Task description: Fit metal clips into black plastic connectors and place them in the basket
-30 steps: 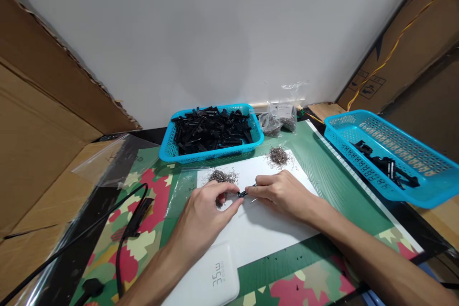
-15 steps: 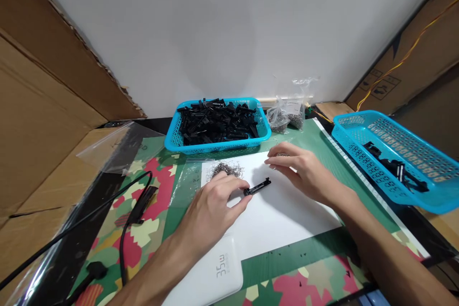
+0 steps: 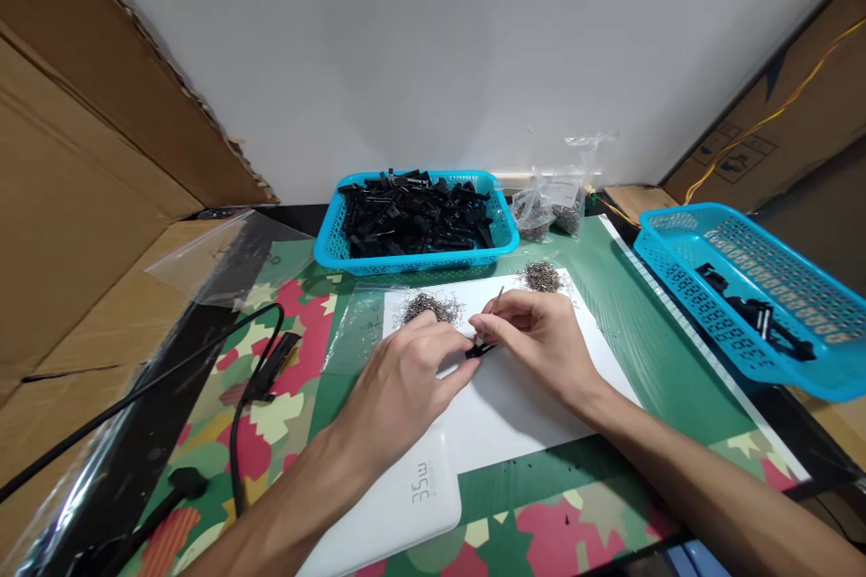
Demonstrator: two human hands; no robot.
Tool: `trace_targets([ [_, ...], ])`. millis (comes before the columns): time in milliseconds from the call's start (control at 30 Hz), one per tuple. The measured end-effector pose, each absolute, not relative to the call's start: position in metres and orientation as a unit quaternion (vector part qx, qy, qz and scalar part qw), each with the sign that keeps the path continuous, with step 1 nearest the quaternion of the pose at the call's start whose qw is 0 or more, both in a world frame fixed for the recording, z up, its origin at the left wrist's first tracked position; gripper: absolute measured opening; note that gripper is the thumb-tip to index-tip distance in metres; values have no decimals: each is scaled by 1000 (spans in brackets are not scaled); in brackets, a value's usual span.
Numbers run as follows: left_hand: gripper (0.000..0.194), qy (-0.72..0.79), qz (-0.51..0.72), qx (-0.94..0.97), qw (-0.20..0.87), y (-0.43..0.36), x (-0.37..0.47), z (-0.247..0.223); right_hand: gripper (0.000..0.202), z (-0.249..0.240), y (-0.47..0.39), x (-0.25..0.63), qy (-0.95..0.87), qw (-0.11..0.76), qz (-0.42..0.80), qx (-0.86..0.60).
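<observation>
My left hand (image 3: 412,361) is closed, thumb and forefinger pinching a small narrow black plastic part (image 3: 479,350) just above the white paper. My right hand (image 3: 534,329) is closed over the part's other end, which its fingers partly hide. A thin metal piece (image 3: 499,297) sticks up from between the right fingertips; its lower end is hard to make out. Behind my left hand lies a pile of tiny dark metal pieces (image 3: 433,306). A second pile of tiny metal pieces (image 3: 541,276) sits beyond my right hand, at the back edge of the paper (image 3: 534,419).
A blue basket (image 3: 416,265) full of black parts stands at the back. Another blue basket (image 3: 717,352) with several black parts is at the right. Plastic bags of metal bits (image 3: 566,215) stand behind. A white power bank (image 3: 426,514) and a black cable (image 3: 234,460) lie nearer.
My right hand has moved left and nearer from beside the right-hand pile, and now meets the black part with a thin metal piece in its fingers. My left hand keeps its pinch.
</observation>
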State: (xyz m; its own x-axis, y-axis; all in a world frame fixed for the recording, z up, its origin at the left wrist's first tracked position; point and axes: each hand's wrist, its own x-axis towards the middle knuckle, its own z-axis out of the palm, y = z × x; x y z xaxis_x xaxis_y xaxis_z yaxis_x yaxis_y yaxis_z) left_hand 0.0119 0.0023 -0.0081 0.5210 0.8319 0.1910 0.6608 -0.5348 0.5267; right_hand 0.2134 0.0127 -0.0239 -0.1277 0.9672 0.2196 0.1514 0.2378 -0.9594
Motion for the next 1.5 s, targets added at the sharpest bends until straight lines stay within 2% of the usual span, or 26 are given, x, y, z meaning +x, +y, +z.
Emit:
trace_targets([
  [167,4,445,203,851,192,1,12,-9,22,-22,12,216,-635,474,409,-453],
  [367,6,447,189,854,185,1,13,-6,27,-16,8,216,-703,434,336,-452],
  [600,12,443,178,860,180,-2,15,-1,33,-19,5,215,-739,427,271,-446],
  [800,14,439,180,863,175,-2,14,1,33,-31,0,208,-735,449,258,-438],
  [933,16,446,184,857,179,1,6,-5,33,-35,6,203,-729,461,292,-413],
  [1067,16,467,229,837,171,9,-1,-10,36,-24,25,215,-689,520,325,-386],
  [1200,21,506,300,797,139,13,-2,-7,33,-9,48,253,-608,570,339,-436],
  [1267,24,525,308,782,139,12,-1,-4,33,-5,56,277,-639,510,335,-469],
  [1400,27,536,310,765,175,8,-1,-2,31,-4,59,309,-745,326,302,-497],
  [1500,25,539,324,753,194,5,0,-1,30,-5,56,315,-756,255,293,-527],
])
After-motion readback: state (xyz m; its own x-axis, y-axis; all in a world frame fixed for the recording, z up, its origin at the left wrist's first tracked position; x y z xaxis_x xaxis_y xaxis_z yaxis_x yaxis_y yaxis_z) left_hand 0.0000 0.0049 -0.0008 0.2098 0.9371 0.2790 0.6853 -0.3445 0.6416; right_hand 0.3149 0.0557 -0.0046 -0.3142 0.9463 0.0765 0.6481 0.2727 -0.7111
